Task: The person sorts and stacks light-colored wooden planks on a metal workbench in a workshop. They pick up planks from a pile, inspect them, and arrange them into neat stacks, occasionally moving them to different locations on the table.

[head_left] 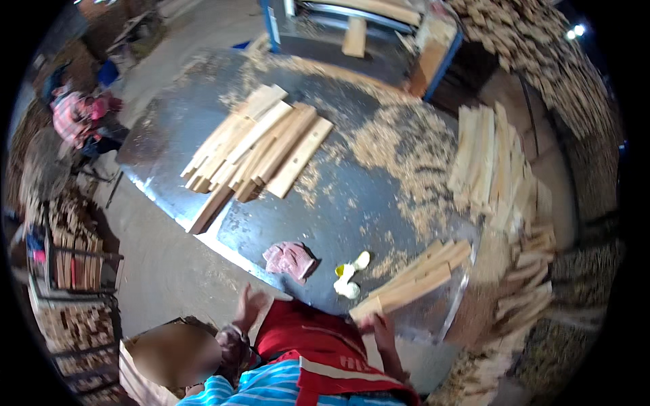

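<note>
The right hand [379, 329] is at the near end of the boards [414, 279] on the table's [355, 215] near right; whether its fingers grip wood I cannot tell. The left hand [250, 306] seems empty, fingers apart, off the near edge. Handling these boards seems the step; lifting one would call for a firm end hold. Beyond lie a pink cloth [288, 260] and, far left, a larger stack [271, 139].

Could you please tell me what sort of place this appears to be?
Probably a woodworking shop: cut boards lie on a dark table, wood shavings are scattered across it, and stacked wood stands nearby.
</note>
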Available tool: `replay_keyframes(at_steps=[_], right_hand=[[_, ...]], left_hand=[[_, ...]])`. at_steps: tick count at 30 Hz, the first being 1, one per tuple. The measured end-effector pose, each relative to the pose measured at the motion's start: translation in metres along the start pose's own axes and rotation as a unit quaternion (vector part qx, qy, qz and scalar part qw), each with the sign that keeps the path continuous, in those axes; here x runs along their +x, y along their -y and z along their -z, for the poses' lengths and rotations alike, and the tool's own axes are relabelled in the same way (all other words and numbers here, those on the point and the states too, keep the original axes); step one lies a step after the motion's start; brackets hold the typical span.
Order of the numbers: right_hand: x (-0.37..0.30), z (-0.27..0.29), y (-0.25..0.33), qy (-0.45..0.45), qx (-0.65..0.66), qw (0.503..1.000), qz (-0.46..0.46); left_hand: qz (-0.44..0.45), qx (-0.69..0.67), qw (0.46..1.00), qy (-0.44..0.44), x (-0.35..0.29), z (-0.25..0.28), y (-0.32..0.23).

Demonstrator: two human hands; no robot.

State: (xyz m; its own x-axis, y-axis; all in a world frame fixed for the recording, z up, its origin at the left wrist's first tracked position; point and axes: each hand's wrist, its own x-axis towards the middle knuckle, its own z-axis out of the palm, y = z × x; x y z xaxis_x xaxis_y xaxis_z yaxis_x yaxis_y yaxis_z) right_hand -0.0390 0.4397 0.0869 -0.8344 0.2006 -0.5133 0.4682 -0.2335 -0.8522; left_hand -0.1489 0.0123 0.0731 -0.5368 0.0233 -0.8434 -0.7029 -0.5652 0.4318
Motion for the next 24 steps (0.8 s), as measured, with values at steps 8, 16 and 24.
replay_keyframes(at_steps=[8, 16, 24], right_hand=[[0.068, -0.138, 0.113, -0.049, -0.5, 0.831, 0.24], [0.114, -0.114, 0.097, 0.126, -0.641, 0.728, 0.209], [0.166, -0.098, 0.033, 0.065, -0.486, 0.85, 0.191]], left_hand=[[-0.33, 0.464, 0.822, -0.001, 0.104, -0.074, -0.002], [-0.429, 0.699, 0.562, -0.112, 0.089, -0.139, 0.012], [-0.275, 0.765, 0.582, -0.014, 0.095, -0.152, -0.061]])
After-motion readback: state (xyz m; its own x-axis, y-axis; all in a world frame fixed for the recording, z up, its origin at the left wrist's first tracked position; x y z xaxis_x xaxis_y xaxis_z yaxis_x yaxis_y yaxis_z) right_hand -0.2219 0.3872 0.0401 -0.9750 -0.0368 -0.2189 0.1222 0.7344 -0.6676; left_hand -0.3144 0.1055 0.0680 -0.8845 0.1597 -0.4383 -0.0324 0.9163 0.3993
